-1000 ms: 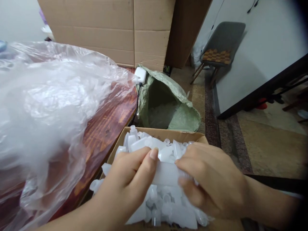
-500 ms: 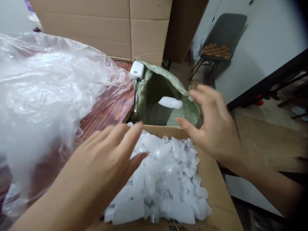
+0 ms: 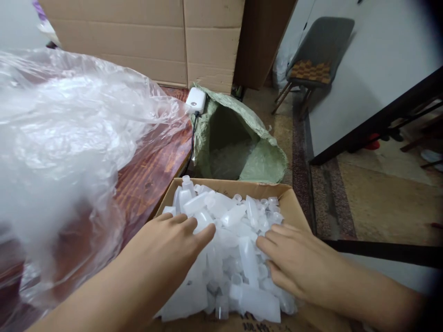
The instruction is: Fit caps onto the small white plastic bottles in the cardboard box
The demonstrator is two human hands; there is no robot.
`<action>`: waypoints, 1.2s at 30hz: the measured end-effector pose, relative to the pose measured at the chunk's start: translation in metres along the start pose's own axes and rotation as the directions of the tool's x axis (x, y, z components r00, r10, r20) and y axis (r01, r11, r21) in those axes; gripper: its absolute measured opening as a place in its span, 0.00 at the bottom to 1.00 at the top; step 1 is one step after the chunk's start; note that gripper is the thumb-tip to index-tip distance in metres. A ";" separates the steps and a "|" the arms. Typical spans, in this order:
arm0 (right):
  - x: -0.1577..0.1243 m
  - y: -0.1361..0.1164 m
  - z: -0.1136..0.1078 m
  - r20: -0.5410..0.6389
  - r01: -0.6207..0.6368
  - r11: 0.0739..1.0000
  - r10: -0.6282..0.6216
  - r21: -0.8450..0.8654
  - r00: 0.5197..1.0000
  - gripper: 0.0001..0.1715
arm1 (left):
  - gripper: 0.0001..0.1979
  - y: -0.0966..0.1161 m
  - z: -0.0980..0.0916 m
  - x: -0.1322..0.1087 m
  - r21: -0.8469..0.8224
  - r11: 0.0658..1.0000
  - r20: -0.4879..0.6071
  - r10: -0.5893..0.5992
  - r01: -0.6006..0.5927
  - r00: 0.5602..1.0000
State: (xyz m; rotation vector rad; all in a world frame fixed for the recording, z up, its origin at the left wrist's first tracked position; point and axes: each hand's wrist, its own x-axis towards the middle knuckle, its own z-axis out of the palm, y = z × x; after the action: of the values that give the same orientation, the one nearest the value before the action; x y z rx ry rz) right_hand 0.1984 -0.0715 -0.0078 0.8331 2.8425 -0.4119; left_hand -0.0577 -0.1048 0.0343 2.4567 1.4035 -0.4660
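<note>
A cardboard box (image 3: 294, 207) in front of me is heaped with translucent white plastic bottles (image 3: 233, 214) and small clear caps. Over the left side of the pile is my left hand (image 3: 176, 240), thumb apart and fingers bent down among the bottles; their tips are partly hidden. My right hand (image 3: 290, 258) reaches in from the right, its curved fingers touching or just above the pile, with a gap between thumb and forefinger. I see no bottle held in either one. Beyond the box a pale green woven sack (image 3: 266, 161) gapes, with a cloudy translucent mass inside.
A large clear plastic bag (image 3: 76, 124) covers much of the reddish wooden table (image 3: 152, 175) on the left. A white device (image 3: 196, 100) with a black cable sits by the sack. Large cardboard (image 3: 138, 41) stands behind, and a grey chair (image 3: 320, 50) at the far right.
Both hands have come down and back onto the bottles from above the box. The bottle that was in midair over the sack's mouth is no longer seen there.
</note>
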 end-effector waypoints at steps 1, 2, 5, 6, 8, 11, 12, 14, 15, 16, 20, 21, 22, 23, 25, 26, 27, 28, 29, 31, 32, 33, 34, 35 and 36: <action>-0.001 0.002 -0.004 -0.005 -0.021 0.998 0.021 0.058 1.000 0.06 | 0.20 0.000 -0.001 0.000 -0.008 1.000 -0.015 0.014 -0.015 1.000; -0.001 0.003 -0.009 -0.005 -0.036 0.991 0.037 0.130 0.999 0.08 | 0.18 0.001 -0.002 0.000 -0.016 1.000 -0.035 0.021 -0.021 0.999; -0.002 0.001 -0.020 -0.039 -0.059 0.919 0.081 0.389 0.996 0.18 | 0.14 0.001 0.000 0.003 -0.024 1.000 -0.063 -0.007 0.005 0.998; -0.002 0.000 -0.022 -0.066 -0.066 0.880 0.110 0.470 0.992 0.19 | 0.12 0.001 0.001 0.004 -0.021 0.999 -0.053 -0.032 0.031 0.998; -0.002 -0.003 -0.023 -0.103 -0.097 0.806 0.192 0.584 0.976 0.16 | 0.10 0.000 0.004 0.008 -0.016 0.997 -0.010 -0.080 0.079 0.997; -0.001 -0.005 -0.020 -0.134 -0.135 0.746 0.289 0.652 0.948 0.13 | 0.11 -0.001 0.003 0.012 -0.074 0.989 0.007 -0.129 0.129 0.992; -0.001 -0.006 -0.018 -0.160 -0.129 0.742 0.305 0.658 0.939 0.13 | 0.12 -0.001 0.002 0.011 -0.139 0.981 -0.046 -0.140 0.132 0.989; -0.001 -0.007 -0.015 -0.269 -0.058 0.745 0.310 0.665 0.912 0.14 | 0.14 -0.001 -0.003 0.008 -0.351 0.931 -0.208 -0.179 0.098 0.962; 0.000 -0.008 -0.014 -0.342 0.001 0.742 0.308 0.671 0.888 0.15 | 0.14 0.000 -0.007 0.005 -0.480 0.876 -0.279 -0.209 0.053 0.937; 0.001 -0.010 -0.015 -0.417 0.068 0.737 0.301 0.672 0.858 0.15 | 0.13 0.001 -0.010 0.001 -0.605 0.796 -0.320 -0.247 0.004 0.915; 0.008 -0.018 -0.022 -0.658 0.271 0.775 0.235 0.571 0.715 0.17 | 0.12 0.011 -0.016 -0.011 -0.944 0.327 -0.168 -0.341 -0.051 0.925; 0.010 -0.019 -0.025 -0.689 0.297 0.784 0.217 0.545 0.692 0.17 | 0.13 0.014 -0.016 -0.012 -0.978 0.202 -0.110 -0.345 -0.040 0.932; 0.012 -0.021 -0.027 -0.709 0.323 0.784 0.201 0.531 0.676 0.18 | 0.13 0.018 -0.016 -0.012 -0.996 0.083 -0.067 -0.339 -0.041 0.938; 0.013 -0.022 -0.029 -0.720 0.351 0.776 0.184 0.525 0.669 0.18 | 0.14 0.021 -0.017 -0.011 -0.998 -0.030 -0.033 -0.327 -0.046 0.944; 0.012 -0.024 -0.031 -0.716 0.385 0.769 0.133 0.510 0.685 0.21 | 0.15 0.027 -0.019 -0.008 -0.972 -0.235 0.053 -0.278 -0.014 0.959; 0.011 -0.025 -0.031 -0.715 0.389 0.786 0.095 0.481 0.692 0.22 | 0.17 0.029 -0.020 -0.006 -0.949 -0.313 0.119 -0.230 0.042 0.966; 0.009 -0.026 -0.031 -0.721 0.381 0.817 0.059 0.432 0.690 0.21 | 0.19 0.030 -0.022 -0.004 -0.923 -0.367 0.192 -0.173 0.117 0.966; 0.008 -0.027 -0.031 -0.735 0.363 0.854 0.033 0.372 0.677 0.18 | 0.21 0.031 -0.023 -0.002 -0.899 -0.391 0.262 -0.118 0.198 0.958; 0.007 -0.028 -0.031 -0.751 0.337 0.888 0.014 0.313 0.660 0.15 | 0.23 0.032 -0.024 -0.001 -0.886 -0.381 0.315 -0.082 0.263 0.945; 0.007 -0.029 -0.034 -0.757 0.290 0.929 -0.016 0.230 0.653 0.09 | 0.26 0.033 -0.023 -0.001 -0.929 -0.263 0.303 -0.137 0.260 0.943; 0.007 -0.029 -0.036 -0.739 0.273 0.934 -0.015 0.230 0.673 0.08 | 0.25 0.033 -0.021 -0.001 -0.970 -0.154 0.220 -0.222 0.188 0.950; 0.008 -0.028 -0.038 -0.698 0.255 0.929 0.003 0.266 0.716 0.11 | 0.24 0.033 -0.019 -0.002 -0.996 -0.013 0.090 -0.309 0.090 0.947; 0.009 -0.027 -0.040 -0.647 0.237 0.916 0.031 0.323 0.762 0.17 | 0.23 0.033 -0.016 -0.003 -0.990 0.140 -0.065 -0.369 -0.014 0.927; 0.010 -0.026 -0.042 -0.606 0.215 0.902 0.062 0.373 0.793 0.24 | 0.21 0.033 -0.013 -0.004 -0.957 0.273 -0.204 -0.395 -0.097 0.896; 0.010 -0.024 -0.042 -0.596 0.196 0.897 0.090 0.397 0.798 0.29 | 0.20 0.032 -0.011 -0.004 -0.918 0.367 -0.298 -0.390 -0.149 0.871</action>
State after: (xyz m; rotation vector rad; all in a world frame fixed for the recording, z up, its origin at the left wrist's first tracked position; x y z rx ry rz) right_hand 0.1743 -0.0730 0.0347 1.1330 3.4266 -0.9985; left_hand -0.0302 -0.1201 0.0485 1.4750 1.4103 0.8350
